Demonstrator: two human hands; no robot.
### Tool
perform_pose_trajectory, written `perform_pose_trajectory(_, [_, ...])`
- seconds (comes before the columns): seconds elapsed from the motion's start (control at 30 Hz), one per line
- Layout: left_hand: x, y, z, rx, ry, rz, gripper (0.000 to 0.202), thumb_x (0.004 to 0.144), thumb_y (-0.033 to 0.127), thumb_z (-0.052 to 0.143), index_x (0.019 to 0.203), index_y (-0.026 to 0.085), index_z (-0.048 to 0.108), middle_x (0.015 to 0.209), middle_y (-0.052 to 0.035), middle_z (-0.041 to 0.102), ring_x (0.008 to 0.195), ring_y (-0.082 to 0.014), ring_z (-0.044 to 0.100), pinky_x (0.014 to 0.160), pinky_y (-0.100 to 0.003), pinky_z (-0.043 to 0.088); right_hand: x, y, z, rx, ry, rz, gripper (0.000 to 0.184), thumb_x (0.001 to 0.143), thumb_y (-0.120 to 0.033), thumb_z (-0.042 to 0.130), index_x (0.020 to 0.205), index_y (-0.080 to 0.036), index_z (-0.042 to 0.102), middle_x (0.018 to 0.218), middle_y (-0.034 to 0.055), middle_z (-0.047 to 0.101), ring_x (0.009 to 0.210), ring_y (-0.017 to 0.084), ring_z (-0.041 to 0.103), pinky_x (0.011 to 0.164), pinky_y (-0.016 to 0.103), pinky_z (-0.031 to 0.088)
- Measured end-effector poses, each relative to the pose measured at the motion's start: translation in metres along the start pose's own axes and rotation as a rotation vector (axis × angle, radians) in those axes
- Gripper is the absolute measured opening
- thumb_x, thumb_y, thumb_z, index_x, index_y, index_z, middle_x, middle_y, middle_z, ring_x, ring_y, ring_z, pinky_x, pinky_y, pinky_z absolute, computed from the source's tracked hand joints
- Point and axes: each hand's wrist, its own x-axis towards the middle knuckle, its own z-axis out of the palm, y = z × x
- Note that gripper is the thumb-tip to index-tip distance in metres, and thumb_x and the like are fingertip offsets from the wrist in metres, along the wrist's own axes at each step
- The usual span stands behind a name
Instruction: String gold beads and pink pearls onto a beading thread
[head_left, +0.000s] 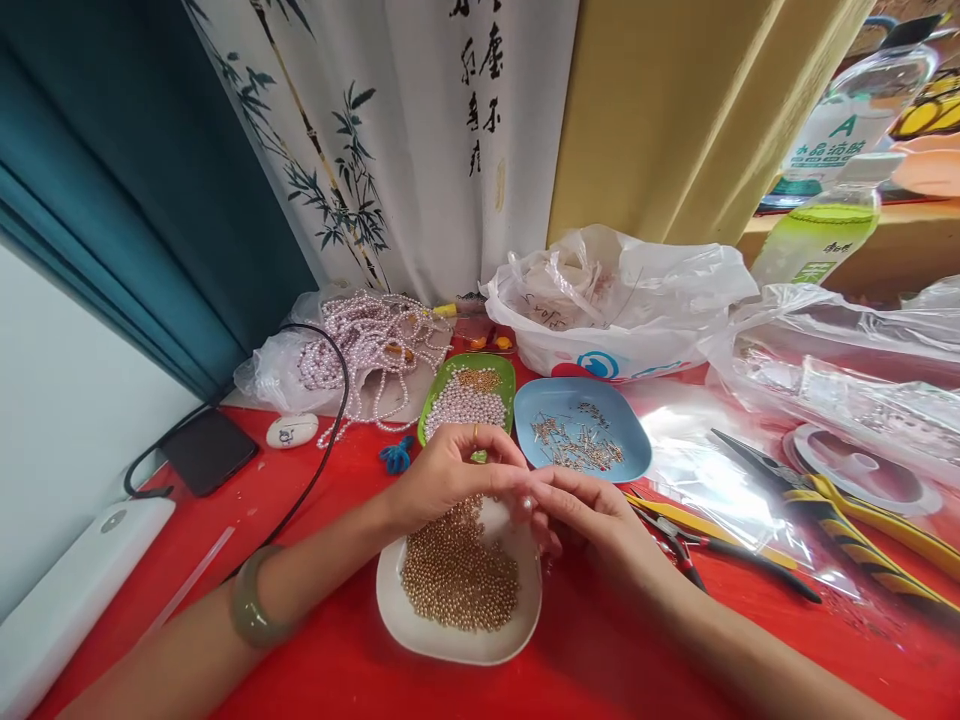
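Note:
My left hand (pixel 459 468) and my right hand (pixel 589 505) meet at their fingertips, both closed in a pinch, over the right rim of a white dish (pixel 457 648). A small white pearl bead (pixel 527 503) shows just under the joined fingertips; what it is attached to is too fine to make out. Many small gold beads (pixel 461 575) fill the dish. Behind my left hand, a green tray (pixel 512 372) holds pale pink pearl beads (pixel 466 402) and gold pieces (pixel 478 379). A blue tray (pixel 637 430) with loose metal pins (pixel 577 445) sits beyond my right hand.
Black-handled pliers (pixel 750 565) and yellow-black long-nose pliers (pixel 832 510) lie on the right, near a clear spool (pixel 862 470). Plastic bags (pixel 622 290) and pink pearl strands (pixel 367 335) stand behind. A black cable (pixel 341 400), phone (pixel 208 452) and white power bank (pixel 97 570) are left.

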Motion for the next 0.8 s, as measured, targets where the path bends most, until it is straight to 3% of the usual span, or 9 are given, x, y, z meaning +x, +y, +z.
perform_pose_trajectory(0.23, [0.000, 0.001, -0.001, 0.052, -0.012, 0.018, 0.005, 0.067, 0.017, 0.061, 0.063, 0.016, 0.062, 0.065, 0.0014, 0.055, 0.064, -0.0101, 0.049, 0.062, -0.022, 0.036, -0.002, -0.002, 0.001, -0.048, 0.010, -0.058, 0.018, 0.072, -0.033, 0.062, 0.062, -0.018, 0.060, 0.044, -0.0053, 0.043, 0.042, 0.007, 0.036, 0.044, 0.021, 0.026])
perform_pose_trajectory(0.43, [-0.002, 0.008, -0.001, 0.065, -0.007, 0.037, 0.005, 0.067, 0.014, 0.060, 0.062, 0.016, 0.062, 0.064, 0.0020, 0.055, 0.063, -0.0093, 0.048, 0.062, -0.022, 0.036, -0.004, -0.007, 0.003, -0.090, -0.074, -0.037, 0.016, 0.070, -0.029, 0.062, 0.060, -0.017, 0.059, 0.050, -0.0041, 0.048, 0.046, 0.007, 0.039, 0.046, 0.021, 0.029])
perform_pose_trajectory(0.67, [-0.005, 0.012, 0.003, 0.140, -0.021, 0.035, 0.004, 0.066, 0.018, 0.062, 0.063, 0.016, 0.063, 0.066, 0.0008, 0.055, 0.067, -0.0108, 0.049, 0.062, -0.023, 0.036, -0.006, -0.007, 0.006, -0.076, -0.036, -0.052, 0.019, 0.068, -0.031, 0.064, 0.055, -0.017, 0.058, 0.046, -0.0053, 0.047, 0.043, 0.006, 0.040, 0.044, 0.020, 0.029])
perform_pose_trajectory(0.8, [-0.004, 0.010, 0.001, 0.181, -0.004, -0.023, 0.006, 0.068, 0.019, 0.061, 0.066, 0.015, 0.062, 0.066, 0.0007, 0.057, 0.065, -0.0097, 0.050, 0.061, -0.022, 0.037, -0.005, -0.006, 0.002, 0.000, -0.047, -0.046, 0.017, 0.071, -0.031, 0.061, 0.060, -0.018, 0.058, 0.050, -0.0032, 0.056, 0.039, 0.006, 0.041, 0.040, 0.020, 0.028])
